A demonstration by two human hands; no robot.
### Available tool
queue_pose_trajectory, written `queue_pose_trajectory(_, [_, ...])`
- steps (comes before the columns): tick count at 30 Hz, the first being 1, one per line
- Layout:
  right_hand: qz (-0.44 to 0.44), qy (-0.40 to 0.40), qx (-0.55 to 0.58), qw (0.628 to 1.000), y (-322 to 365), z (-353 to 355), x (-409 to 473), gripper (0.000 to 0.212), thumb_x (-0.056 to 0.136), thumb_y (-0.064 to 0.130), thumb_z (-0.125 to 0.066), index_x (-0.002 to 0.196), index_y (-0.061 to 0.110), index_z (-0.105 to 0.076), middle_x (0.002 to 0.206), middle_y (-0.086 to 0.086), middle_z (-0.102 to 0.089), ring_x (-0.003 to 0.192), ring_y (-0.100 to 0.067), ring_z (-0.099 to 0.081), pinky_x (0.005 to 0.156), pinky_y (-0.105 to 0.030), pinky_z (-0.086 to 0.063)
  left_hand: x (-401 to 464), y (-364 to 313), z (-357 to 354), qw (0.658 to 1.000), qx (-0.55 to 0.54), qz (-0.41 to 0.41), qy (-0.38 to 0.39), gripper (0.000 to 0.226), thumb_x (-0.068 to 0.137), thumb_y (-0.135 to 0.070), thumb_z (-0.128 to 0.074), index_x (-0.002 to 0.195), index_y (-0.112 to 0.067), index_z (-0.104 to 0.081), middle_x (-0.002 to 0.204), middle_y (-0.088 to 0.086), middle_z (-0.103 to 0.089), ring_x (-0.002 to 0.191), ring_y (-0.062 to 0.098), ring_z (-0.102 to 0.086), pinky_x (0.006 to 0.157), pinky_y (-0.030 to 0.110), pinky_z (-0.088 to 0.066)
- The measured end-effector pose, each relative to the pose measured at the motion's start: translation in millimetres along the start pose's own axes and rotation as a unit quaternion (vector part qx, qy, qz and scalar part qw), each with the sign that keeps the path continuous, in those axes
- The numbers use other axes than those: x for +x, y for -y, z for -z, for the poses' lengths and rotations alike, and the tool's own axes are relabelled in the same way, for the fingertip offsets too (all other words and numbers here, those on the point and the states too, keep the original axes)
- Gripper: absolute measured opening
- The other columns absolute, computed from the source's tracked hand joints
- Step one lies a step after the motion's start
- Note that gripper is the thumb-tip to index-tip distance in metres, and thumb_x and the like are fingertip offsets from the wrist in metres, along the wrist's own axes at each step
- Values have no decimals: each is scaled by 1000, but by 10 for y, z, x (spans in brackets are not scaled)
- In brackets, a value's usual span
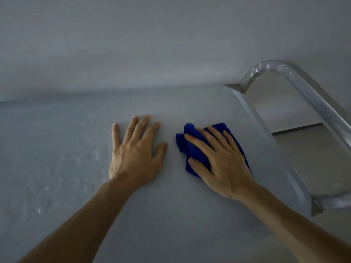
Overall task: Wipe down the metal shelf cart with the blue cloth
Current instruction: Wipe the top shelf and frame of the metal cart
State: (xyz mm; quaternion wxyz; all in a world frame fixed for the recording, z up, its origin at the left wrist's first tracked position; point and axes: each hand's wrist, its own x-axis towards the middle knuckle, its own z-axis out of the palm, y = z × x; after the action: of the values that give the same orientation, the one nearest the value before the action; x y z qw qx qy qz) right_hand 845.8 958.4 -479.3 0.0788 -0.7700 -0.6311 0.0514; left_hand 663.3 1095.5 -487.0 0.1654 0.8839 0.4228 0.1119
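- Metal shelf cart (pixel 171 215): top shelf fills most of the view; flat, matte grey-blue surface, dim light; rounded raised rim along its right edge; far edge meets a pale wall (pixel 171 44).
- Left part of the shelf surface shows blotchy wet-looking marks (pixel 45 204) and small patches; the area around the hands looks smoother and more even.
- Handle (pixel 303 88): bent silver tube at the right end of the cart, shiny, seemingly wrapped in clear film; it rises from the far right corner, arcs over and runs back down toward the near right corner; floor (pixel 313 158) visible through the loop, with a dark line across it.
- Blue cloth (pixel 191 149): deep blue, bunched and folded; lies on the shelf top toward the right side, near the rim but not over it; one rounded fold sticks out at its far-left corner.
- Writing, brands, labels: none legible on cart, handle or cloth.
- Right hand (pixel 222 164): palm down on the cloth; fingers spread and nearly straight, pressing it flat to the shelf; thumb lies along the cloth's near-left edge; no pinch visible.
- Left hand (pixel 134 154): palm flat on the bare shelf just left of the cloth, not touching it; fingers extended and slightly fanned, thumb out to the right; holds nothing.
- Both forearms bare, reaching in from the lower edge.
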Motion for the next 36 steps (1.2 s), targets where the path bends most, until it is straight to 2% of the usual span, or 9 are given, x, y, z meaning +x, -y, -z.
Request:
queue_pose_trajectory(4, [-14, -10, 1, 1000, 59, 34, 13, 56, 98, 56, -32, 152, 43, -28, 158, 10, -36, 149, -19, -23, 123, -47, -15, -159, 239, 216, 991, -119, -32, -48, 41, 89, -24, -57, 125, -7, -60, 139, 12, -52, 131, 30, -47, 116, 56, -21])
queue_pose_trajectory(8, [-23, -25, 1, 999, 94, 23, -3, 56, 96, 55, -34, 151, 42, -31, 156, 9, -39, 148, -20, -27, 123, -47, -17, -539, 736, 467, 991, -71, -6, -114, 42, 82, -23, -57, 120, -7, -63, 130, 16, -57, 115, 39, -57, 101, 62, -37])
queue_pose_trajectory(11, [-31, -28, 6, 999, 122, 40, -4, 57, 95, 55, -34, 151, 41, -32, 155, 9, -40, 146, -20, -29, 122, -48, -18, -767, 1180, 652, 993, 3, 38, -115, 38, 92, -28, -57, 128, -15, -57, 138, 11, -52, 116, 40, -53, 104, 61, -34])
queue_pose_trajectory(13, [-37, -27, 3, 999, 136, 42, -1, 58, 95, 54, -34, 151, 40, -33, 154, 8, -41, 146, -20, -30, 122, -48, -20, -874, 1418, 744, 993, 44, 85, -69, 50, 91, -46, -51, 137, -27, -47, 148, 6, -42, 130, 38, -43, 110, 62, -25])
queue_pose_trajectory(16, [-48, -28, -8, 998, 158, 39, 17, 58, 94, 52, -34, 151, 38, -34, 153, 6, -42, 145, -21, -32, 120, -49, -22, -978, 1568, 714, 988, 93, 123, 7, 66, 91, -70, -13, 151, -43, -16, 162, -4, -16, 149, 20, -11, 117, 59, -3])
queue_pose_trajectory(19, [-85, -37, -11, 996, 226, 0, 67, 62, 93, 57, -29, 151, 38, -33, 155, 3, -41, 145, -24, -31, 120, -50, -21, -972, 1561, 625, 986, 117, 122, 4, 67, 89, -69, 4, 152, -45, 0, 164, -8, -4, 150, 14, 2, 117, 57, 5])
queue_pose_trajectory(26, [-237, -90, -16, 967, 1014, -307, 372, 57, 96, 52, -35, 151, 34, -34, 156, -3, -39, 144, -33, -28, 117, -60, -16, -949, 1589, 591, 985, 130, 114, -2, 64, 92, -65, 4, 152, -43, 3, 164, -9, 0, 150, 14, 6, 117, 56, 9])
queue_pose_trajectory(30, [-151, -73, -25, 985, 1642, -389, 382, 60, 93, 55, -37, 150, 39, -36, 157, -1, -39, 146, -31, -28, 119, -55, -13, -927, 1587, 589, 983, 138, 120, -2, 63, 92, -64, 3, 151, -44, 3, 164, -10, 1, 150, 13, 6, 118, 56, 8])
queue_pose_trajectory(36, [156, 13, 17, 987, 1825, -403, -279, 58, 92, 56, -42, 149, 44, -35, 158, 10, -36, 150, -24, -23, 121, -53, -13, -948, 1635, 581, 982, 149, 115, 10, 64, 89, -68, 9, 149, -47, 10, 163, -11, 6, 149, 13, 10, 118, 54, 9])
